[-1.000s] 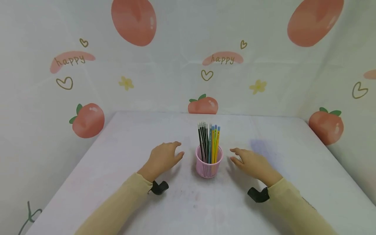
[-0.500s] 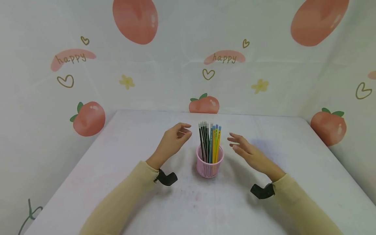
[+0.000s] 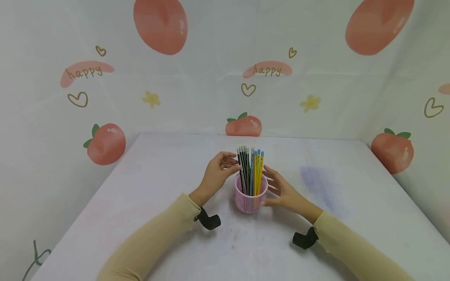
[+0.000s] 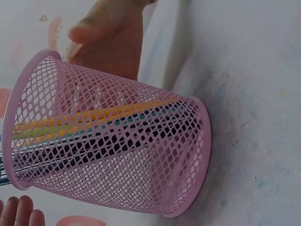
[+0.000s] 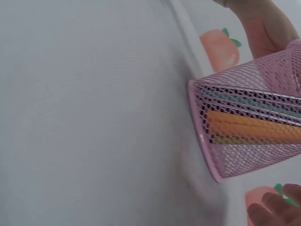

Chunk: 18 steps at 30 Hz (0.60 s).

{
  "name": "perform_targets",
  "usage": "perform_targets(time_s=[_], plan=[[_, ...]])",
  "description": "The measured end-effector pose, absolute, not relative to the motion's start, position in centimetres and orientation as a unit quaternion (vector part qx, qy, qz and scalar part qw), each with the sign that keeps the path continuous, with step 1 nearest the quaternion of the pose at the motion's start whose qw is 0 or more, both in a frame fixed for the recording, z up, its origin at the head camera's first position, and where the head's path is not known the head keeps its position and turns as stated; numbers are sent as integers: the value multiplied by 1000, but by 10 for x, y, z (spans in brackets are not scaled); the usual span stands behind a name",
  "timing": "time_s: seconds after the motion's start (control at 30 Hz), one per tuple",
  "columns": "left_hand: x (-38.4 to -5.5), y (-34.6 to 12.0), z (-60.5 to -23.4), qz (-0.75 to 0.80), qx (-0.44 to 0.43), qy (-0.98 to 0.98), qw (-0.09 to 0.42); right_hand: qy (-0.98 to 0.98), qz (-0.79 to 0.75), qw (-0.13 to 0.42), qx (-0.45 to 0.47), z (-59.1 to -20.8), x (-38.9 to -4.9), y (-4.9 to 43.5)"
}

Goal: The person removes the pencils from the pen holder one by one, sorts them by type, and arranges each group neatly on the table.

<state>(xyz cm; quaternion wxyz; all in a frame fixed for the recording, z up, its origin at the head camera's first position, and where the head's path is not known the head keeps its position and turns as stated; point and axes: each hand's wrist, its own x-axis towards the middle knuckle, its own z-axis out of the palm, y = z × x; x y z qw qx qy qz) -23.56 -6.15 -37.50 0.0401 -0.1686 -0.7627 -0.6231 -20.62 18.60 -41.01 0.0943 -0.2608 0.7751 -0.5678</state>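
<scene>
A pink mesh pencil cup (image 3: pixel 249 203) stands upright on the table, holding several pencils (image 3: pixel 251 171), black and teal ones on the left and yellow and lime ones on the right. My left hand (image 3: pixel 218 173) is at the cup's upper left, thumb and fingers apart, its fingertips beside the black pencils. On the other side, my right hand (image 3: pixel 284 195) is spread around the cup's right side, thumb low towards the front and fingers near the rim. In the left wrist view the cup (image 4: pixel 108 141) fills the middle. Whether either hand touches the cup cannot be told.
The table (image 3: pixel 168 164) has a white cloth with a faint purple stain (image 3: pixel 318 183) at the right. Behind and at the sides hangs a white curtain (image 3: pixel 211 39) printed with peaches, hearts and "happy". Each wrist carries a black camera mount (image 3: pixel 209 220).
Both hands have come inward to the cup from either side, the left rising to pencil height and the right rising, then dropping to the cup's side. Cup and pencils have stayed put.
</scene>
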Motion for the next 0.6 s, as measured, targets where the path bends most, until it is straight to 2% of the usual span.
perform_targets(time_s=[0.6], plan=[[-236, -57, -381, -653, -142, -744, 14, 775, -554, 171, -253, -422, -215, 173]])
